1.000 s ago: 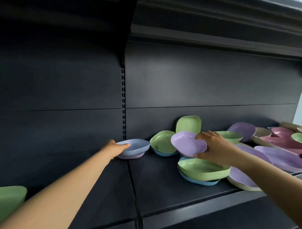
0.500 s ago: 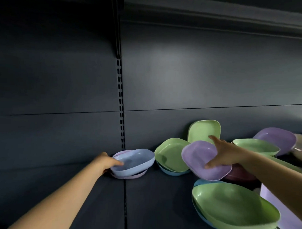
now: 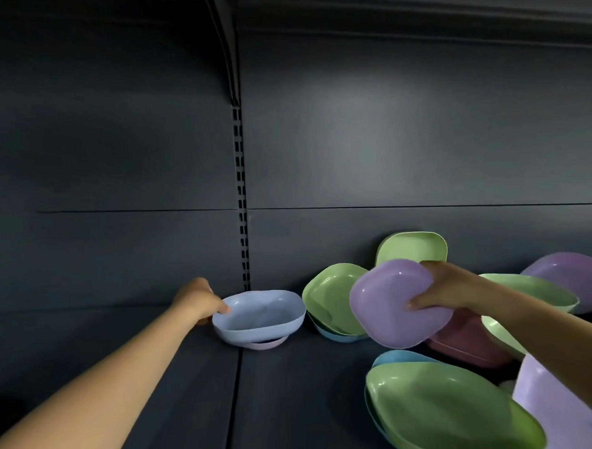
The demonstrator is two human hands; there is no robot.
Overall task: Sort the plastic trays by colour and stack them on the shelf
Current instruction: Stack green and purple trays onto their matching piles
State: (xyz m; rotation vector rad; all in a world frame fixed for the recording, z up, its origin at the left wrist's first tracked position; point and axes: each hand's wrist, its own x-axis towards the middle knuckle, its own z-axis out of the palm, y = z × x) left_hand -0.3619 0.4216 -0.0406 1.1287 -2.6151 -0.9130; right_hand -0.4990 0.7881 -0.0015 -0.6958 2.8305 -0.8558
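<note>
Sorting has only just begun — the right hand (image 3: 453, 290) holds a purple tray (image 3: 391, 303) up off the shelf (image 3: 299, 392), fingers curled round it. The left hand (image 3: 198, 300) grips a blue tray (image 3: 261, 315). Green, purple and pink trays lie mixed on the right.

1. The left hand (image 3: 199, 301) grips the rim of a blue tray (image 3: 263, 315) sitting on a lilac tray (image 3: 267, 343) on the shelf (image 3: 302, 399).
2. The right hand (image 3: 448, 286) holds a purple tray (image 3: 391, 303) tilted in the air.
3. Green trays (image 3: 335, 298) lean by the back wall.
</note>
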